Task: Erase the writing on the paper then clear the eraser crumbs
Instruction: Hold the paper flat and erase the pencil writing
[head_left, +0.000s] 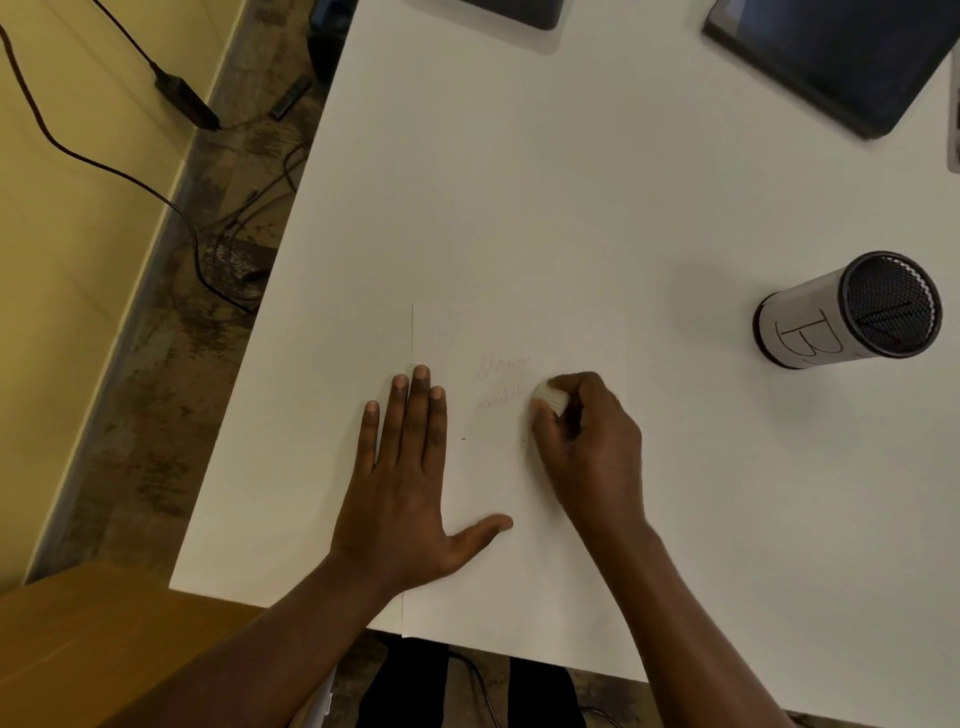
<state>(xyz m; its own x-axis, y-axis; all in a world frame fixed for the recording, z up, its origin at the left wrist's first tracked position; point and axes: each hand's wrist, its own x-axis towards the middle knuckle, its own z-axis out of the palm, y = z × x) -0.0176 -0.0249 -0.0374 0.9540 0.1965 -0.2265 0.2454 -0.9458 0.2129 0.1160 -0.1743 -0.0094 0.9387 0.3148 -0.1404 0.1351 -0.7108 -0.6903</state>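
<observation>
A white sheet of paper (498, 582) lies at the near edge of the white table (519, 182). Two faint lines of pencil writing (501, 382) show on its upper part. My left hand (410, 488) lies flat, fingers spread, across the paper's left edge and presses it down. My right hand (587, 441) grips a small white eraser (549, 397), which touches the paper just right of the lower line of writing. A tiny dark speck (464, 439) lies on the sheet between my hands.
A mesh pen cup (841, 312) with a white label marked "B" stands at the right. Dark devices (831, 57) (519, 10) rest at the table's far edge. Cables and a power adapter (187, 101) lie on the floor to the left. A brown surface (104, 649) sits near left.
</observation>
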